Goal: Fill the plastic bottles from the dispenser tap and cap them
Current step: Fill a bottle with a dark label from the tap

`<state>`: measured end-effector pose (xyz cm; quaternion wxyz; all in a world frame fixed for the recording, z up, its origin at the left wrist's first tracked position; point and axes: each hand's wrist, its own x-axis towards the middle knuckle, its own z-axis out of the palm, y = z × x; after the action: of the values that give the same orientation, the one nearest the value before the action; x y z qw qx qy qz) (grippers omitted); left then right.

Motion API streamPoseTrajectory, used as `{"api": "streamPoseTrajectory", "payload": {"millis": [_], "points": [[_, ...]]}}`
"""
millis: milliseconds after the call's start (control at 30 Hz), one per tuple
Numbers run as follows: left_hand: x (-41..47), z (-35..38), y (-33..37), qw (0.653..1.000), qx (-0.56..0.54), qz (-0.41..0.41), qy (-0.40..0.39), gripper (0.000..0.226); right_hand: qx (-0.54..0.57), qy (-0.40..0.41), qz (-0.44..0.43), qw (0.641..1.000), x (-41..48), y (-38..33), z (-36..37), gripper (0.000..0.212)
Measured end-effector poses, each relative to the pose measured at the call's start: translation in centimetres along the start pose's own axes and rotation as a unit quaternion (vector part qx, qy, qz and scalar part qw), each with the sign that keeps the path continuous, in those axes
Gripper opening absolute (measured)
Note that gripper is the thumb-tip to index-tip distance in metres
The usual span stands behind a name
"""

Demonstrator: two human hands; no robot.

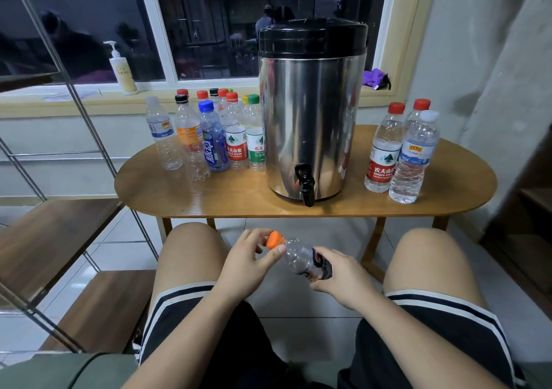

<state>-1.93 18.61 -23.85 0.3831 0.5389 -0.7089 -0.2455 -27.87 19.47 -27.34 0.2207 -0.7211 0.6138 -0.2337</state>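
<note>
- The bottle (298, 258) lies tilted between both hands, its long axis running from the right hand (343, 278) up-left to the left hand (249, 261).
- The right hand wraps the labelled body; the left hand pinches the orange cap (274, 239).
- Clear thin plastic, seemingly empty; the black tap (306, 184) sits ahead, above both hands.

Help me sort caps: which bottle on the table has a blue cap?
The blue-labelled bottle in the left group, beside the orange-labelled bottle; no other cap there is blue.

A clear, dark-labelled bottle (294, 257), orange cap (275, 239) on, lies tilted, low before the dispenser tap (306, 184).
</note>
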Motion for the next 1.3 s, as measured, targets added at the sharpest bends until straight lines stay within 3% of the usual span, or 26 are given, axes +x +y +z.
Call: {"api": "streamPoseTrajectory", "payload": {"millis": [100,267,433,633,733,867,1100,1300], "points": [[-0.1,-0.1,0.6,0.999,-0.028,0.008,-0.013,0.046,0.011,-0.003,0.003,1.0,0.0,-0.1,-0.1,0.077],[-0.3,-0.3,1.0,0.998,-0.026,0.05,-0.027,0.037,0.004,-0.015,0.019,1.0,0.0,-0.1,0.1,0.076],[0.5,-0.4,1.9,0.997,-0.064,-0.027,0.016,0.03,-0.005,-0.025,0.053,0.998,0.0,0.0,0.3,0.048],[2.9,-0.6,2.9,0.961,-0.258,-0.093,0.044,0.004,0.018,-0.004,0.08,0.997,0.2,-0.2,0.4,0.05],[4.4,-0.9,4.7,0.942,-0.308,-0.114,0.062,0.025,0.031,0.002,0.084,0.996,0.3,-0.6,0.3,0.05],[6.3,-1.2,7.2,0.957,-0.264,-0.081,0.085,0.033,0.051,0.009,0.089,0.995,0.5,-0.9,0.0,0.055],[9.1,-2.0,11.0,0.988,-0.097,0.084,0.085,0.022,0.08,0.02,0.107,0.991,0.9,-0.5,0.2,0.054],[10.1,-2.2,11.7,0.98,0.088,0.159,0.08,0.015,0.108,0.024,0.109,0.988,1.2,-0.3,0.4,0.055]]}}
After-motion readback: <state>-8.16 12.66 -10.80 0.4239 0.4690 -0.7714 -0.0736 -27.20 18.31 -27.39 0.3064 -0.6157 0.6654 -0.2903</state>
